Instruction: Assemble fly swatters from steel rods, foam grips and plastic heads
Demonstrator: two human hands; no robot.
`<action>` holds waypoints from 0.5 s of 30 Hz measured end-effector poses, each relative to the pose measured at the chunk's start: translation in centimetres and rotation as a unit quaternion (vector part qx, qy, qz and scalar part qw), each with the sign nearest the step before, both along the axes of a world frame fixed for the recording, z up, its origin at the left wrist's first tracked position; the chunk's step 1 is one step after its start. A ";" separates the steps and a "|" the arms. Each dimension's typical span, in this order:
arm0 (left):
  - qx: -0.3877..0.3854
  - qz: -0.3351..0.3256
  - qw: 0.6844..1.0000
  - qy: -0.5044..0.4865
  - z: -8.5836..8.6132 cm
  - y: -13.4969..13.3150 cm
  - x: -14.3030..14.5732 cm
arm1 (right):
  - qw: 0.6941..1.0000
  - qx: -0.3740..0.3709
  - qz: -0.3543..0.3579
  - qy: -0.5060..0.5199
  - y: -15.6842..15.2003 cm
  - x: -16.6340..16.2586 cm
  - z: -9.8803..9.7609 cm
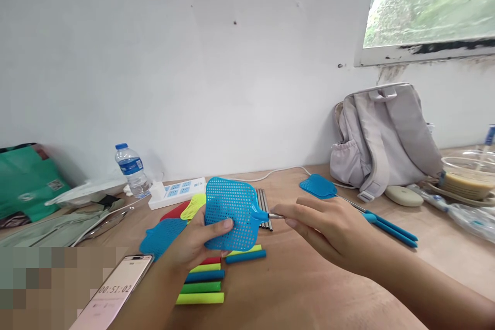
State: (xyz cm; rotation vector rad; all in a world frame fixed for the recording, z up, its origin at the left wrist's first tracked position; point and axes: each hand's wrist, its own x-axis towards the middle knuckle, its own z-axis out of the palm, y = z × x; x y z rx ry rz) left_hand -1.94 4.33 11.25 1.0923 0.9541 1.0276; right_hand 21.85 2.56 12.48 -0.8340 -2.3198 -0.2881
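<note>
My left hand (204,240) is closed on a blue fly swatter head (234,206), thumb on its perforated face. From the right, my right hand (328,229) pinches a thin metal rod (276,216) whose end meets the neck of that head. How deep the rod sits in the neck is hidden. Behind the rod lie several more metal rods (264,201) on the table. Under and beside my left hand are several coloured handle tubes, among them a blue tube (246,256) and a green tube (203,287). More swatter heads, one blue (164,234) and one yellow (193,206), lie to the left.
Blue swatters with handles (317,185) lie at right, before a grey backpack (386,139). A drink cup (467,175) stands far right. Left are a power strip (178,192), a water bottle (132,170), a phone (116,289) and a green bag (34,180). A wall closes the back.
</note>
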 end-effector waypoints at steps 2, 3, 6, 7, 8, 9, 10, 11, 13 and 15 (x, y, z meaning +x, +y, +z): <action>0.004 -0.004 1.000 -0.009 0.2 -0.2 0.1 | 1.000 0.001 0.002 0.001 0.0 0.1 0.0; 0.005 -0.008 1.000 -0.013 0.2 -0.2 0.1 | 1.000 0.002 0.003 -0.001 0.1 0.1 0.0; 0.010 -0.007 1.000 -0.020 0.1 -0.1 -0.1 | 1.000 0.009 0.004 -0.007 0.1 0.2 0.0; 0.006 -0.002 1.000 -0.018 0.1 0.0 -0.2 | 1.000 0.012 0.001 -0.009 0.1 0.2 0.0; -0.001 0.003 1.000 -0.012 0.0 0.1 -0.3 | 1.000 0.017 -0.006 -0.012 0.0 0.2 0.0; -0.005 0.011 1.000 -0.004 0.0 0.2 -0.3 | 0.999 0.023 -0.015 -0.017 0.0 0.3 0.0; -0.006 0.015 1.000 0.006 0.1 0.2 -0.4 | 0.999 0.028 -0.025 -0.023 0.0 0.3 0.0; -0.004 0.015 1.000 0.017 0.2 0.2 -0.4 | 0.998 0.031 -0.035 -0.030 0.0 0.4 0.0; 0.010 0.011 0.999 0.038 0.5 0.0 -0.3 | 0.997 0.025 -0.060 -0.032 0.0 0.6 0.0; 0.029 0.027 0.998 0.058 0.9 -0.4 -0.1 | 0.996 0.013 -0.089 -0.019 0.1 0.7 0.0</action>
